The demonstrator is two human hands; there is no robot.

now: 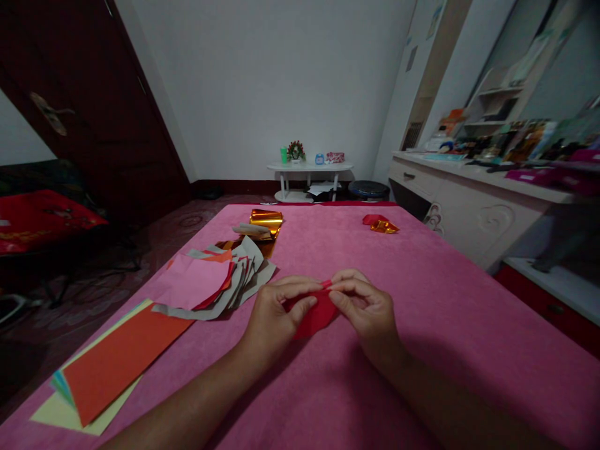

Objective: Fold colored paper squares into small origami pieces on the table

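Both hands meet over the pink table cover [422, 350] and pinch one small piece of red paper [315, 317]. My left hand [276, 312] grips its left side with thumb and curled fingers. My right hand [365, 306] pinches its top edge, fingertips touching those of the left. The paper hangs folded between them, just above the cloth.
Left of the hands lies a fan of cut paper pieces [210, 281], pink, grey and red. An orange sheet [117, 356] on yellow sheets sits at the near left. Gold foil [266, 220] and a red-and-gold scrap [380, 224] lie farther back. A white dresser [469, 206] stands right.
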